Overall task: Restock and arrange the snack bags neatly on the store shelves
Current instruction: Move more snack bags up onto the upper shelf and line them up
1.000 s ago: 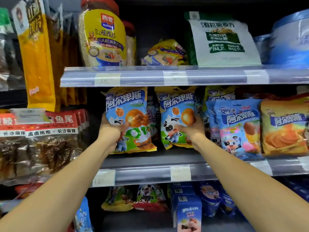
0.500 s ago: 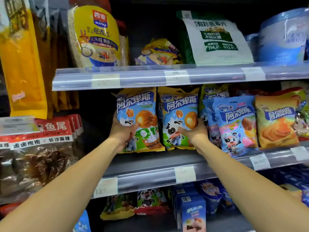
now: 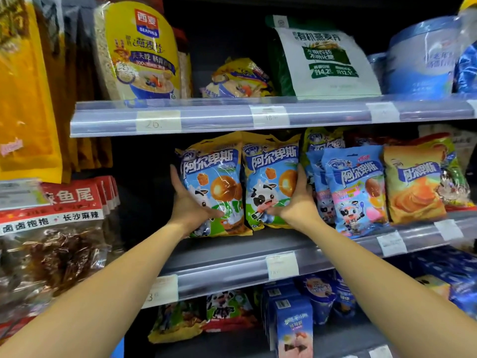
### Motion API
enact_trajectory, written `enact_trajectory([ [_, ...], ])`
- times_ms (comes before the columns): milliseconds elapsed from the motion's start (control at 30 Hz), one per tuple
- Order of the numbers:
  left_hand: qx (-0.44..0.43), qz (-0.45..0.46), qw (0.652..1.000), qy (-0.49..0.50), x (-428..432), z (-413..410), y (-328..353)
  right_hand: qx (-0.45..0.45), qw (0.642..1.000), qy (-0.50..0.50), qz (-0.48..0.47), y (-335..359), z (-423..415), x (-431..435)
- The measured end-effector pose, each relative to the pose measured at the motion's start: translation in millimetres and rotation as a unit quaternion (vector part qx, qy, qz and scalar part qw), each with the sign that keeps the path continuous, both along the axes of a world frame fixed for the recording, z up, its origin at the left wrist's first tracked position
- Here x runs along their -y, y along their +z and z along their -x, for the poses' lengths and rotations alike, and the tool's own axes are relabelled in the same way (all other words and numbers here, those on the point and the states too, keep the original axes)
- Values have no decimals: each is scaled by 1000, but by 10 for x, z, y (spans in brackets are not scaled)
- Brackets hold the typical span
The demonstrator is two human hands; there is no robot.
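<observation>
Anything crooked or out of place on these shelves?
Yes: on the top shelf, the small yellow bag lies slumped between the oat jar and the white-green pouch, not upright. The held left cow bag and right cow bag stand upright.

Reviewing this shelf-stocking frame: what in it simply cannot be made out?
Head view only.
- Middle-shelf price label: print too blurred to read.
- Stock behind the left candy bag and right candy bag: hidden by them.
- Whether the left hand and right hand wrap fingers behind the bags: hidden by the bags.
- Bottom-shelf carton: cut off by the lower edge.
- Top-right blue tub: lettering blurred.
</observation>
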State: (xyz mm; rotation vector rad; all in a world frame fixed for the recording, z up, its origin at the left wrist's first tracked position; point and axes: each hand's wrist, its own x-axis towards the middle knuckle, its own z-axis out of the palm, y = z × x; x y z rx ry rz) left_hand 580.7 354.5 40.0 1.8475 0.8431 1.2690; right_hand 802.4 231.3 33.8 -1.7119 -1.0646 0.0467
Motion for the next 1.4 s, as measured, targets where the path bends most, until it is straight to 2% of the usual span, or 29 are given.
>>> enact_trajectory([
  [100, -93, -64, 994, 17, 29, 65, 45, 55, 997, 6, 49, 48, 30, 97],
  [200, -180, -67, 981, 19, 85, 120, 78, 72, 995, 5, 74, 58, 55, 121],
  [633, -217, -37, 975, 42, 194, 75, 65, 78, 992, -16, 97, 79, 79, 113],
  [767, -251, -55, 965, 51, 190, 116, 63, 145, 984, -67, 73, 34, 132, 177],
  [933, -282, -105, 947, 113, 250, 222, 96, 180, 977, -102, 41, 13, 283, 345],
  [1033, -284, -183, 930, 147, 458, 351, 92, 205, 972, -107, 37, -13, 451, 501],
  [1167, -287, -252, 914, 133, 893, 524, 131, 248, 966, -70, 20, -28, 751, 761],
  [1267, -316, -314, 890, 101, 1213, 656, 102, 291, 956, -29, 7, -43, 955, 1032],
  [1400, -375, -348, 857, 69, 1644, 863, -80, 338, 937, 34, 82, -209, 1125, 1408],
])
